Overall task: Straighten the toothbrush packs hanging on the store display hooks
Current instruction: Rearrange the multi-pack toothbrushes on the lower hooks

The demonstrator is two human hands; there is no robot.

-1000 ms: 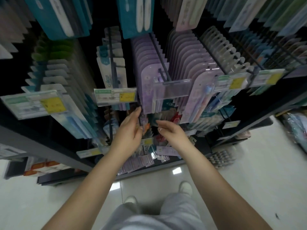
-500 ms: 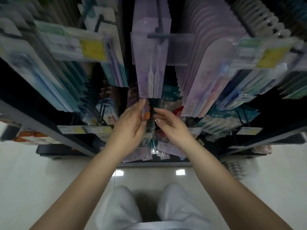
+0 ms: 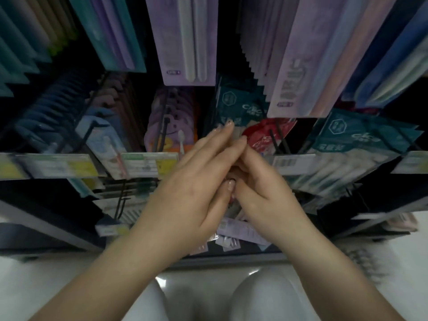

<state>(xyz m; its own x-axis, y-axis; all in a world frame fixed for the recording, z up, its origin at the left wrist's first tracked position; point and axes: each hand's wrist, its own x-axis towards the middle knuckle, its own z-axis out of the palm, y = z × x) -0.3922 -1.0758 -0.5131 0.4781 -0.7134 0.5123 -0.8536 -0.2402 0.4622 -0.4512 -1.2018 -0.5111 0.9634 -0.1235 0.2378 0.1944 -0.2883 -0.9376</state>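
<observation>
Since packs (image 3: 240, 107) are light, flimsy card, grip edges; left hand (image 3: 196, 188) fingers straight, right hand (image 3: 259, 191) curled, contents hidden.

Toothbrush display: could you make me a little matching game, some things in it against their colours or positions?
Things:
1. lilac pack
2. red pack
3. teal pack
4. price label

Descriptions:
A. green and yellow, left of the hands
B. hangs top centre, two pale brushes
C. right of the fingertips
D. dark, above the fingertips

Pairs: 1-B, 2-C, 3-D, 4-A
</observation>
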